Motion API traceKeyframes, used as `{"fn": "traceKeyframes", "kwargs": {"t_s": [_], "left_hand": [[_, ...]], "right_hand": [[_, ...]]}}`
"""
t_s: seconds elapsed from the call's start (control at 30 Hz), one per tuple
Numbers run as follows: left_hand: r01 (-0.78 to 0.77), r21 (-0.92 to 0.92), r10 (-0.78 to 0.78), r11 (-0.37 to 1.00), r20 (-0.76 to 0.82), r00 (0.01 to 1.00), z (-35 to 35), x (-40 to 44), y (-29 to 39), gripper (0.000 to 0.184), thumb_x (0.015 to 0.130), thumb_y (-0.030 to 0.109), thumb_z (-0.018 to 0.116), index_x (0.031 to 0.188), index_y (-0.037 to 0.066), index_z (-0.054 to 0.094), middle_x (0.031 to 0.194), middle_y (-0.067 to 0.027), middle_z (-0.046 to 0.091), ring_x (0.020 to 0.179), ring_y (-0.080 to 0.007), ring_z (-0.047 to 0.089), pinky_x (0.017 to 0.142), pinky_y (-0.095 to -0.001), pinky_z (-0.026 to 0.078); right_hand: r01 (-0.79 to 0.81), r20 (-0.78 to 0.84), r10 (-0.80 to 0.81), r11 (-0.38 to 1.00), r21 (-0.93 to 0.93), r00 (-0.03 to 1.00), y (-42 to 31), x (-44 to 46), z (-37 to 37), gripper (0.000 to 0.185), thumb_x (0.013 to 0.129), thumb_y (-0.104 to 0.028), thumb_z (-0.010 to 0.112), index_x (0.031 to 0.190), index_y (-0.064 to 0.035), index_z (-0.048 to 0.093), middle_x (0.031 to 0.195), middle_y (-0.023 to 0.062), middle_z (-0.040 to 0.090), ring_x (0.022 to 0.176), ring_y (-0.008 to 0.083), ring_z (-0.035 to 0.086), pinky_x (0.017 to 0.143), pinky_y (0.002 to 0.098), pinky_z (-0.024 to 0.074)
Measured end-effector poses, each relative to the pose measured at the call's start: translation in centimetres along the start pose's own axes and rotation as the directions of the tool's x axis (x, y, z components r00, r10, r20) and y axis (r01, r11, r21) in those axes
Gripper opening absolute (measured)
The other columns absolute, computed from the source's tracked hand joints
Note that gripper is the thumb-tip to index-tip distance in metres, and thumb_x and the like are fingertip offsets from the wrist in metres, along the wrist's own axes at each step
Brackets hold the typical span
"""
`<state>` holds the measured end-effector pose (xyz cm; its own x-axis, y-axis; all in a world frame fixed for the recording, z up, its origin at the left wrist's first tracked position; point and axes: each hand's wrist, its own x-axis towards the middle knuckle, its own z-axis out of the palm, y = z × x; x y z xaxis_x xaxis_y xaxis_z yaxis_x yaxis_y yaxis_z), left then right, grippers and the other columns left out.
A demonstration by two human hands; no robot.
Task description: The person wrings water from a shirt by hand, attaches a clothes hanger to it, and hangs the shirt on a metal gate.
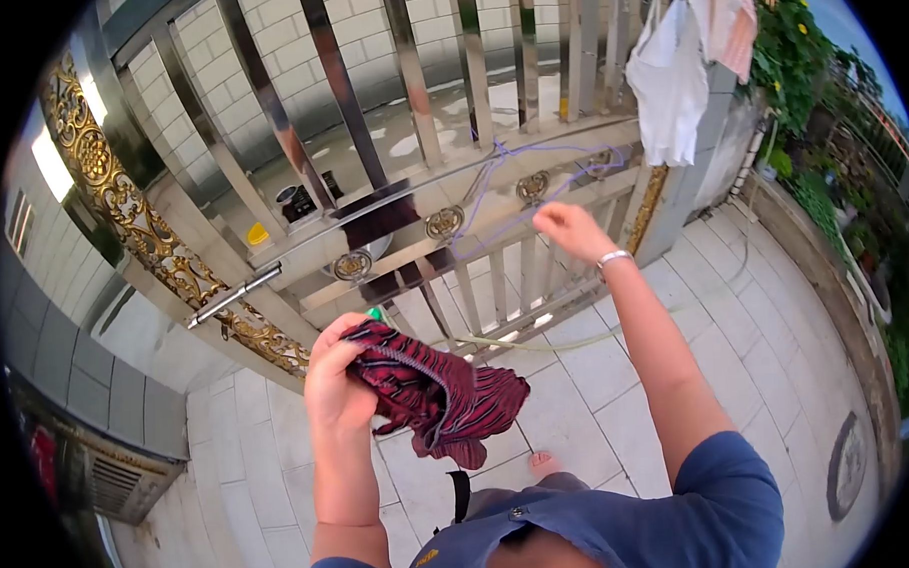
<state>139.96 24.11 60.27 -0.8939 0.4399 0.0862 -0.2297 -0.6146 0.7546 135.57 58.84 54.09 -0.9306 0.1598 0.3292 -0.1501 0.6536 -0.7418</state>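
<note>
My left hand (339, 373) grips a bunched red and black striped garment (443, 390) at its upper left edge, and the cloth hangs down to the right in front of my body. My right hand (570, 230) is raised in front of the metal gate, its fingers pressed together. Beside those fingers is a thin purple wire hanger (487, 198), which shows against the gate's crossbar. Whether the fingers hold the hanger is hard to make out.
The metal gate (412, 200) with upright bars stands ahead. White and pink cloths (671, 81) hang at the upper right. A hose (537, 344) runs along the tiled floor. A round cover (845, 467) is at the lower right, near plants (801, 42) behind a kerb.
</note>
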Motion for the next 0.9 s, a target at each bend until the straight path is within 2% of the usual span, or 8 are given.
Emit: {"fn": "traceKeyframes", "kwargs": {"t_s": [0.13,0.27,0.33,0.47,0.53,0.63,0.83,0.9], "left_hand": [[-0.149,0.017,0.15,0.989,-0.127,0.981,1.7,0.5,-1.0,0.016,0.066,-0.002,0.041,0.079,-0.005,0.05,0.074,-0.012,0.056,0.067,-0.0189,0.056,0.063,-0.0287,0.048],[-0.223,0.065,0.232,0.973,-0.248,0.941,3.4,0.4,-1.3,0.015,0.067,-0.004,0.041,0.078,-0.005,0.05,0.073,-0.0118,0.056,0.067,-0.0181,0.056,0.062,-0.0278,0.048],[-0.235,0.08,0.248,0.969,-0.279,0.928,3.6,0.4,-1.5,0.014,0.067,-0.005,0.042,0.078,-0.004,0.05,0.073,-0.0117,0.056,0.067,-0.0182,0.056,0.063,-0.028,0.048],[-0.274,0.07,0.28,0.959,-0.366,0.888,3.6,0.0,-1.8,0.015,0.068,-0.005,0.044,0.081,-0.003,0.053,0.074,-0.0095,0.057,0.067,-0.0177,0.056,0.064,-0.0279,0.048],[-0.29,0.023,0.279,0.957,-0.364,0.889,3.4,-0.2,-1.9,0.016,0.07,-0.007,0.043,0.081,-0.002,0.053,0.074,-0.0089,0.057,0.066,-0.017,0.056,0.061,-0.027,0.047],[-0.286,0.0,0.265,0.958,-0.37,0.89,3.7,-0.5,-1.6,0.016,0.07,-0.009,0.044,0.08,0.0,0.053,0.073,-0.0069,0.056,0.063,-0.0137,0.054,0.058,-0.0245,0.045],[-0.359,-0.012,0.323,0.933,-0.41,0.853,3.0,-2.3,-1.9,0.015,0.069,-0.006,0.042,0.08,-0.001,0.051,0.074,-0.008,0.057,0.065,-0.0148,0.057,0.061,-0.0263,0.048],[-0.369,0.014,0.337,0.929,-0.442,0.831,2.9,-3.3,-1.8,0.014,0.07,-0.007,0.042,0.08,-0.001,0.051,0.074,-0.0077,0.057,0.065,-0.0144,0.057,0.061,-0.0265,0.048]], "right_hand": [[0.036,-0.282,-0.183,0.889,-0.457,0.942,2.6,10.1,-1.1,0.021,0.076,-0.032,0.055,0.086,-0.0146,0.062,0.092,0.0082,0.058,0.092,0.0244,0.051,0.078,0.0411,0.0384],[-0.035,-0.221,-0.17,0.714,-0.699,0.96,6.4,15.9,0.2,0.029,0.079,-0.041,0.049,0.092,-0.0183,0.06,0.093,0.0079,0.058,0.094,0.0252,0.052,0.078,0.0466,0.0366],[-0.067,-0.07,0.027,0.742,-0.667,0.997,6.0,16.4,0.3,0.033,0.079,-0.044,0.046,0.093,-0.0171,0.059,0.089,0.0088,0.06,0.09,0.0276,0.054,0.077,0.0473,0.0372],[0.016,-0.131,-0.118,0.802,-0.596,0.984,6.0,17.1,1.1,0.04,0.074,-0.051,0.049,0.072,-0.014,0.064,0.076,0.0112,0.06,0.075,0.0288,0.057,0.063,0.0436,0.0385],[0.041,-0.2,-0.253,0.708,-0.705,0.947,6.8,18.4,1.2,0.044,0.072,-0.055,0.05,0.066,-0.0135,0.065,0.067,0.0097,0.06,0.064,0.0309,0.057,0.059,0.0414,0.0397],[-0.211,-0.214,0.102,0.783,-0.585,0.971,2.3,19.9,-0.8,0.057,0.071,-0.065,0.041,0.085,-0.0153,0.065,0.086,0.0125,0.061,0.081,0.0325,0.058,0.069,0.0378,0.0427],[-0.13,-0.081,0.109,0.937,-0.323,0.991,3.5,23.3,-6.1,0.066,0.075,-0.063,0.036,0.096,-0.0042,0.059,0.087,0.0177,0.059,0.082,0.0319,0.054,0.073,0.038,0.0383],[-0.127,-0.339,0.04,0.963,-0.239,0.94,3.1,19.4,-4.4,0.067,0.074,-0.064,0.037,0.089,-0.0018,0.059,0.078,0.0153,0.058,0.072,0.0311,0.051,0.068,0.0371,0.0374]]}}
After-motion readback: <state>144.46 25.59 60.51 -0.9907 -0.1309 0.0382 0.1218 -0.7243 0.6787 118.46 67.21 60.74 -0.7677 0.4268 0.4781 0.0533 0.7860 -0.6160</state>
